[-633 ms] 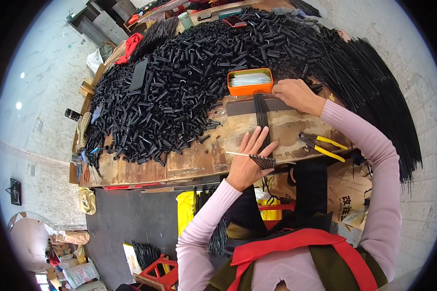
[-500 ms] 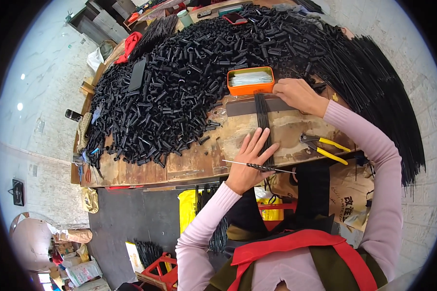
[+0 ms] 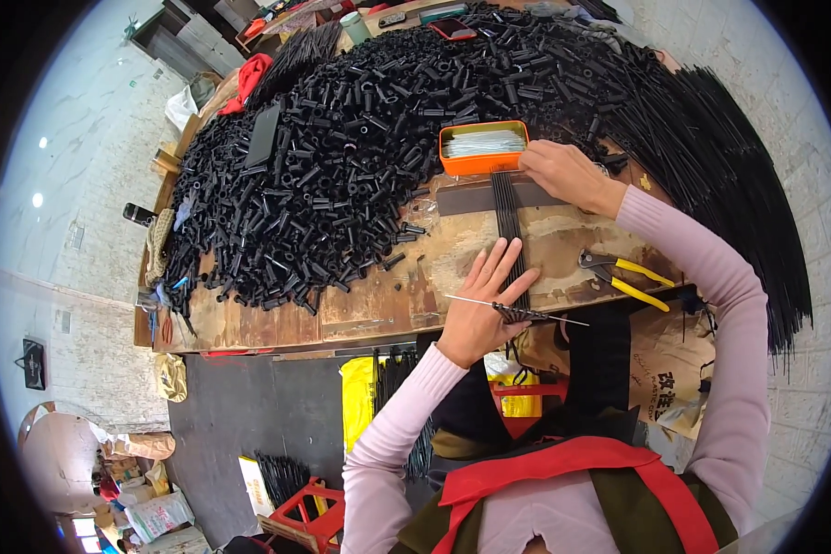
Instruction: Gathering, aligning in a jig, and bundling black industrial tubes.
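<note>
Left of the orange box point(image 3: 475, 166) lie heaped black tubes point(image 3: 342, 175); below it the left hand point(image 3: 478, 319) spreads flat on black rods point(image 3: 507, 212); at its right corner the right hand point(image 3: 572, 180) bunches, contents indiscernible; lower right, yellow-handled pliers point(image 3: 639, 270).

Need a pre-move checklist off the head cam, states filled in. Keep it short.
1. Left hand flat over the black rods, fingers spread: ok.
2. Thin rod crosswise at the left hand, both ends showing: ok.
3. Orange box upright, with thin pale sticks inside: ok.
4. Right hand at the box's right end, holding a stick: cannot tell; the grip is too small to make out.
5. Yellow-handled pliers apart from both hands, on the right of the rods: ok.
6. Pliers closed: not ok, the handles stand spread.
</note>
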A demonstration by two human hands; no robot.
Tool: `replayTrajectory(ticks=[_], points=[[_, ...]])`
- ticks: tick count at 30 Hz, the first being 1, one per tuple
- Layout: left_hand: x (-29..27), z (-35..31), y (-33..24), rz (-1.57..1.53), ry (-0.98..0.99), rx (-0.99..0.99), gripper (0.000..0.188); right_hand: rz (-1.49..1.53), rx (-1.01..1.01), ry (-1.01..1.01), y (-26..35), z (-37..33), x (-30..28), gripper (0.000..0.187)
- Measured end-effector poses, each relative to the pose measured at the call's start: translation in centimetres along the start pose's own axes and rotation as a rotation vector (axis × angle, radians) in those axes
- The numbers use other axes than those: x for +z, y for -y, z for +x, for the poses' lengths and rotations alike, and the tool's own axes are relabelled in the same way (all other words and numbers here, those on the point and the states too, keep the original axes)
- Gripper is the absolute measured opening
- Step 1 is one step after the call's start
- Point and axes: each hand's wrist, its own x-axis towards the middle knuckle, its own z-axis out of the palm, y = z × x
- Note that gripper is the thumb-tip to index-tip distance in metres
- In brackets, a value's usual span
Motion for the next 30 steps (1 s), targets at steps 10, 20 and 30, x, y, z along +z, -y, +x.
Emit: replayTrajectory(ticks=[10, 20, 30], points=[[0.2, 0.0, 0.0, -0.013, -0.033, -0.004, 0.083, 0.059, 0.071, 0.014, 0.4, 0.5, 0.0, 0.014], [0.3, -0.2, 0.4, 0.001, -0.028, -0.001, 0.081, -0.091, 0.204, 0.217, 0.6, 4.3, -0.5, 0.019], [-0.3, 0.0, -0.4, 0.078, -0.034, 0.045, 0.088, -0.128, 0.365, 0.251, -3.5, 9.4, 4.2, 0.011]])
